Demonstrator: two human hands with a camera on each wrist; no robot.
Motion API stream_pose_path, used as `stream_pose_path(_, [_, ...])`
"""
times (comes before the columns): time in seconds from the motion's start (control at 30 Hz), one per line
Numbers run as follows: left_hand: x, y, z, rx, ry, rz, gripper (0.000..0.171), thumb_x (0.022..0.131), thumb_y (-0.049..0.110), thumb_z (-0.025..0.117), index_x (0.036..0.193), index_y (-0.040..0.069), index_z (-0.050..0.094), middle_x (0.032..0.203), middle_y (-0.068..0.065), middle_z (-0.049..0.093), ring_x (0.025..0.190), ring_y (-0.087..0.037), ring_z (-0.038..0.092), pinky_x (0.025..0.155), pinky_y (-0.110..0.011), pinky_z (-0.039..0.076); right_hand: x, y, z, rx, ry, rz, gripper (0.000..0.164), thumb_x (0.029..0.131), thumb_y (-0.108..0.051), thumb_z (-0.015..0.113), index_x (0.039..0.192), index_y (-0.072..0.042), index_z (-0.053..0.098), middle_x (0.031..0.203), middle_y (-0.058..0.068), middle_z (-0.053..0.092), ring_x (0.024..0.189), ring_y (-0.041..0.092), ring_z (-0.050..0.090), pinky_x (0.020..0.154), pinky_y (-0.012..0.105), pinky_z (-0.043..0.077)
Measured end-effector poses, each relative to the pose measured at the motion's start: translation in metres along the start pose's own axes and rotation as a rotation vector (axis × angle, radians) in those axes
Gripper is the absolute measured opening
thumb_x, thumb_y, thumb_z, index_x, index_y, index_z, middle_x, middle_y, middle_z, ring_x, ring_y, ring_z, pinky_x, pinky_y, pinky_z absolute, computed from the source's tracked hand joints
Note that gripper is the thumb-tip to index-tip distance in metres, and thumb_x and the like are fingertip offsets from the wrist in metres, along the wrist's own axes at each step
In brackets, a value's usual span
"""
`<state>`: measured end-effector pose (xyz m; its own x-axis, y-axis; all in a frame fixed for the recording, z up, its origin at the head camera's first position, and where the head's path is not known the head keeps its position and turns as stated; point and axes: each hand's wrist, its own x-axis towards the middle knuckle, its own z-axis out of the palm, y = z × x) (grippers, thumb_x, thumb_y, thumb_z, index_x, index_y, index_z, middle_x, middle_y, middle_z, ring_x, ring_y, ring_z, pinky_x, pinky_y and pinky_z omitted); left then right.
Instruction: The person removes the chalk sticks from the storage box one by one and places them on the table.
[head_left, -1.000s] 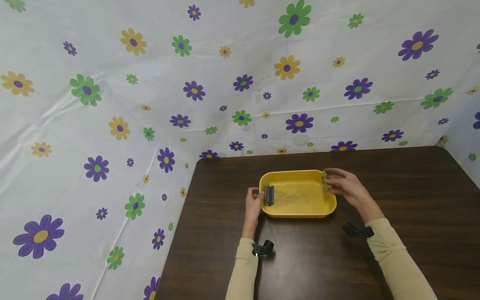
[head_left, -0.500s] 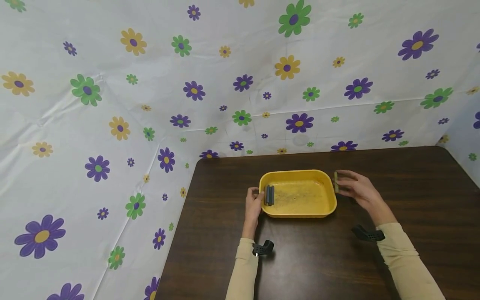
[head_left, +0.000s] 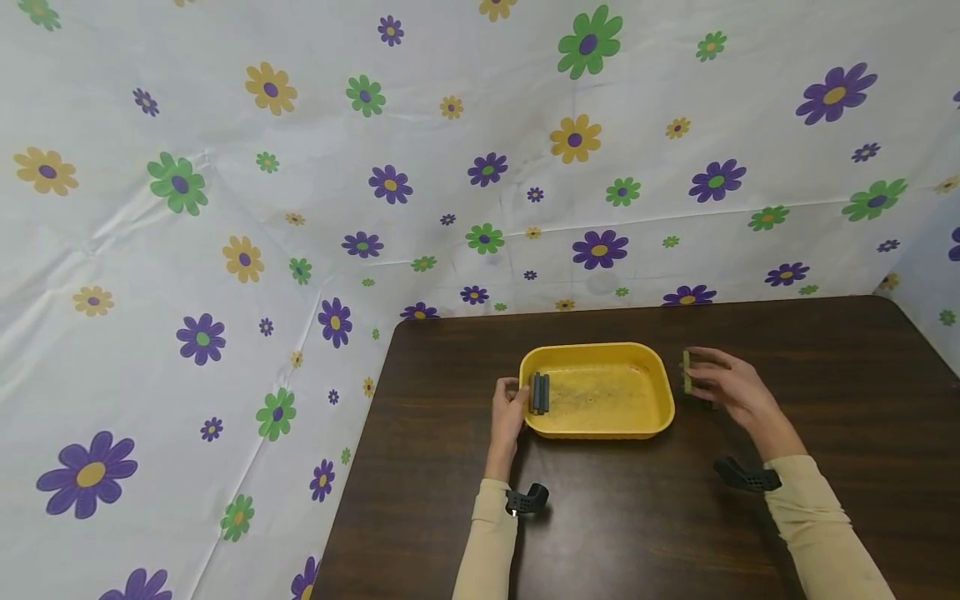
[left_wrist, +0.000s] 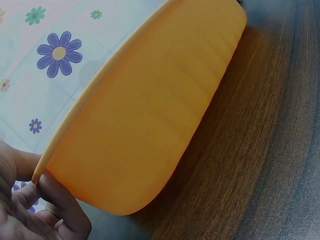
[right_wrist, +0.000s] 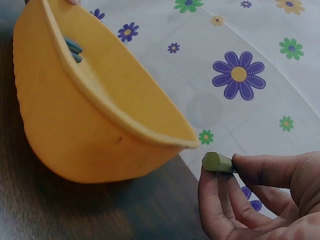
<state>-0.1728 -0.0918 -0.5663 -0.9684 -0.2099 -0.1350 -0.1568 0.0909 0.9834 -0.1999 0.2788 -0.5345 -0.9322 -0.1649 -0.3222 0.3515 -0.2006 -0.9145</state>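
Right hand [head_left: 737, 390] moved rightward, pinching green stick [right_wrist: 216, 162]

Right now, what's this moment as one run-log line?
left hand: grips yellow tray at left end | right hand: pinches green stick, outside tray | dark sticks: inside tray, left end

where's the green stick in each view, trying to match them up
Head: the green stick is right of centre, past the tray's right end, held in the right hand.
Left wrist: not seen in this picture.
Right wrist: below and right of centre, one end turned towards the camera.
Shared landmark: the yellow tray, right of centre in head, across the middle in left wrist, at left in right wrist.
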Motion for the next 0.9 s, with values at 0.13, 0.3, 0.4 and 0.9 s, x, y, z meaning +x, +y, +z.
stream_pose_path(0.13, [0.000,-0.001,0.000,0.005,0.004,0.000,0.025,0.107,0.018,0.059,0.127,0.003,0.057,0.088,-0.014,0.055,0.058,-0.015,0.043,0.055,-0.031,0.038,-0.002,0.004,-0.006,-0.001,0.016,0.000,0.033,0.101,-0.006,0.068,0.129,-0.021,0.059,0.097,-0.012,0.072,0.090,0.008,0.070,0.078,0.026,0.059])
stream_pose_path(0.3, [0.002,-0.002,0.000,0.003,0.007,-0.005,0.024,0.106,0.017,0.059,0.126,0.003,0.057,0.089,-0.014,0.056,0.058,-0.014,0.043,0.054,-0.030,0.038,-0.003,0.008,-0.013,0.015,0.030,-0.003,0.030,0.100,-0.005,0.069,0.121,-0.026,0.065,0.097,-0.012,0.073,0.090,0.008,0.071,0.076,0.026,0.059])
stream_pose_path(0.4, [0.002,-0.003,0.000,-0.001,0.008,-0.007,0.024,0.106,0.017,0.059,0.126,0.004,0.057,0.089,-0.014,0.056,0.056,-0.014,0.042,0.052,-0.029,0.037,-0.004,0.010,-0.018,0.030,0.033,-0.001,0.030,0.099,-0.004,0.070,0.114,-0.030,0.068,0.097,-0.012,0.073,0.088,0.009,0.071,0.075,0.027,0.059])
stream_pose_path(0.9, [0.001,-0.002,0.000,-0.009,0.006,-0.027,0.024,0.106,0.018,0.060,0.125,0.005,0.057,0.090,-0.013,0.057,0.058,-0.015,0.043,0.054,-0.030,0.038,-0.008,0.026,-0.037,-0.031,0.083,-0.032,0.033,0.099,-0.005,0.070,0.111,-0.036,0.071,0.096,-0.017,0.071,0.086,0.004,0.070,0.072,0.027,0.059])
